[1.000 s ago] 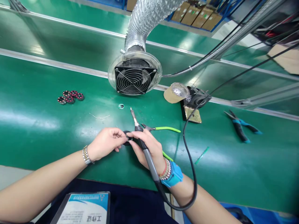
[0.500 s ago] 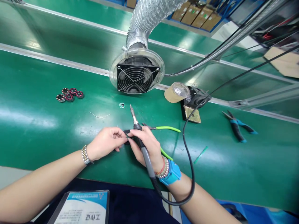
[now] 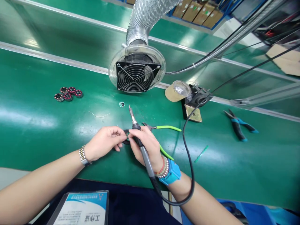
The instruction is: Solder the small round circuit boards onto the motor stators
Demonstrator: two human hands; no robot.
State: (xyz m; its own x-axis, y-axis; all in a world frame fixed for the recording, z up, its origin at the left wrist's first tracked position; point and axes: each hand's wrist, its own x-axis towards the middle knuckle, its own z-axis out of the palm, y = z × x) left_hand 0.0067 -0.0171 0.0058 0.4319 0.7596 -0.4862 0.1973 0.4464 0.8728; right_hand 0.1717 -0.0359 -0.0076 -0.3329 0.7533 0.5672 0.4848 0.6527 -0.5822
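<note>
My left hand [image 3: 104,142] pinches a small black round part [image 3: 126,137] just above the green bench mat [image 3: 35,125]. My right hand [image 3: 146,147] meets it from the right, fingertips on the same part, while it also grips a soldering iron [image 3: 138,137] whose tip points up and away. The iron's black cable [image 3: 187,150] loops round my right wrist, which wears a blue strap. Green-handled cutters [image 3: 164,128] lie just behind my right hand.
A fume fan [image 3: 137,73] on a foil duct stands behind. Several small round red-and-black parts [image 3: 67,93] lie far left, with a wire scrap [image 3: 99,115] and a tiny disc [image 3: 122,104] nearer. An iron stand [image 3: 194,103] and blue pliers [image 3: 240,126] sit right.
Both hands stay joined on the small part; they and the iron sit slightly left and up in the picture, mostly from the camera shifting.
</note>
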